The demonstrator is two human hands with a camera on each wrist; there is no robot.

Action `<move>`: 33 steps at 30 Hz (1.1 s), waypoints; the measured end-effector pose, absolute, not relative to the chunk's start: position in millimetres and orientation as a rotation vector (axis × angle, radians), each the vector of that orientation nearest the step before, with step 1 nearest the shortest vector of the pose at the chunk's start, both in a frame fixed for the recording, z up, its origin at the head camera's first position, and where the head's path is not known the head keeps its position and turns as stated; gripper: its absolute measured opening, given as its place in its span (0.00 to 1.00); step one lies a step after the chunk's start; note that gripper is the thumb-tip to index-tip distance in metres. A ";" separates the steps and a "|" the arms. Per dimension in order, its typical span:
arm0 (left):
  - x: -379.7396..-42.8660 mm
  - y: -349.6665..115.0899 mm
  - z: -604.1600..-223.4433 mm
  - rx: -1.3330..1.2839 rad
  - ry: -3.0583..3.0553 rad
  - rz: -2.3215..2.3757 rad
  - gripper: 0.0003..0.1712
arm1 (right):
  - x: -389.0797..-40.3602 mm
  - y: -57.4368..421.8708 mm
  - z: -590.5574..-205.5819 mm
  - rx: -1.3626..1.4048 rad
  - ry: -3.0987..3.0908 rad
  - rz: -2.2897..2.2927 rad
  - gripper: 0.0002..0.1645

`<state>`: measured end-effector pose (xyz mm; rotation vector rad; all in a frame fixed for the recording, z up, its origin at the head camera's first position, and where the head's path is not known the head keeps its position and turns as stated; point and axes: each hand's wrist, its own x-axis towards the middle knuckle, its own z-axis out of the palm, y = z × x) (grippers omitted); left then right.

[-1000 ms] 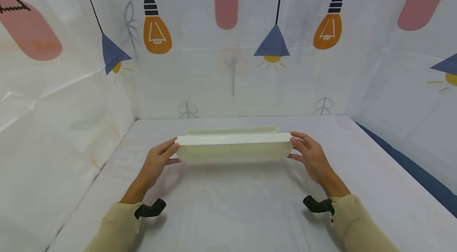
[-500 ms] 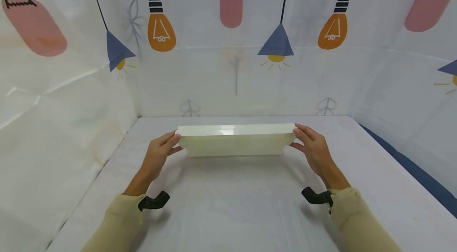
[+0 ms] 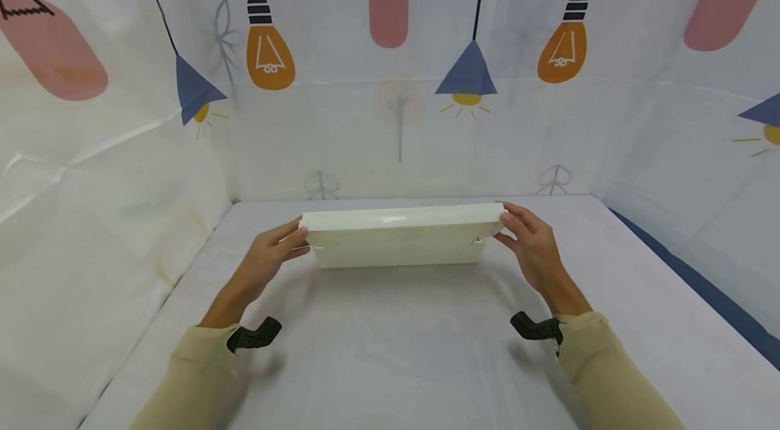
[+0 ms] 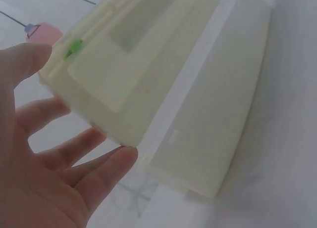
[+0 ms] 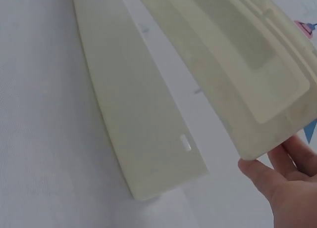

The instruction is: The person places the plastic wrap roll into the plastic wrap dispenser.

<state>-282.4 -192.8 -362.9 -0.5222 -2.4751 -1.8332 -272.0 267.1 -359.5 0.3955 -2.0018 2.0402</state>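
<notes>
My left hand (image 3: 268, 261) and right hand (image 3: 533, 250) hold the two ends of a long, cream plastic lid (image 3: 396, 219). Its right end sits slightly higher than its left. Below it, a matching cream plastic box (image 3: 396, 255) stands on the table; the lid hides its top. The left wrist view shows the lid's underside (image 4: 99, 84), with a recessed panel and a small green part (image 4: 74, 48) near the left thumb. On the right, thumb and fingers pinch the lid's corner (image 5: 255, 144), and a gap separates lid and box wall (image 5: 148, 119).
A white-covered table (image 3: 396, 349) lies under the box. White sheets printed with lamps and bulbs form the back wall (image 3: 365, 132) and both sides. Each wrist carries a black mount, such as the left one (image 3: 254, 335).
The lid has gone up and back from in front of the box, uncovering the box's front wall. Its right end has risen slightly in the last half second. Both hands moved with it.
</notes>
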 end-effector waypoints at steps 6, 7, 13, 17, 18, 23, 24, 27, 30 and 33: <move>-286.3 -187.1 -363.4 -0.558 -2.385 -1.880 0.35 | -274.1 270.0 -358.5 0.420 -2.023 2.042 0.34; -286.4 -185.9 -363.6 -0.560 -2.368 -1.889 0.35 | -274.5 270.4 -358.5 0.415 -2.034 2.038 0.34; -286.2 -181.1 -365.3 -0.537 -2.310 -1.912 0.35 | -275.8 270.3 -358.5 0.377 -2.097 2.047 0.38; -287.3 -180.6 -365.3 -0.529 -2.317 -1.891 0.35 | -276.2 270.2 -358.4 0.384 -2.120 2.040 0.40; -287.7 -180.5 -364.9 -0.528 -2.319 -1.888 0.35 | -276.5 270.4 -358.7 0.386 -2.123 2.034 0.40; -288.8 -181.3 -365.7 -0.530 -2.324 -1.886 0.34 | -280.0 270.6 -362.7 0.396 -2.090 2.036 0.38; -288.8 -181.8 -365.9 -0.531 -2.329 -1.883 0.34 | -280.6 270.4 -363.4 0.396 -2.081 2.041 0.38; -289.7 -182.7 -366.6 -0.538 -2.335 -1.882 0.34 | -281.7 270.8 -364.7 0.395 -2.064 2.047 0.37; -290.5 -184.0 -367.3 -0.530 -2.339 -1.894 0.33 | -282.8 270.2 -365.0 0.387 -2.064 2.048 0.36; -291.0 -185.1 -367.3 -0.523 -2.347 -1.905 0.34 | -283.0 269.5 -364.8 0.384 -2.070 2.044 0.34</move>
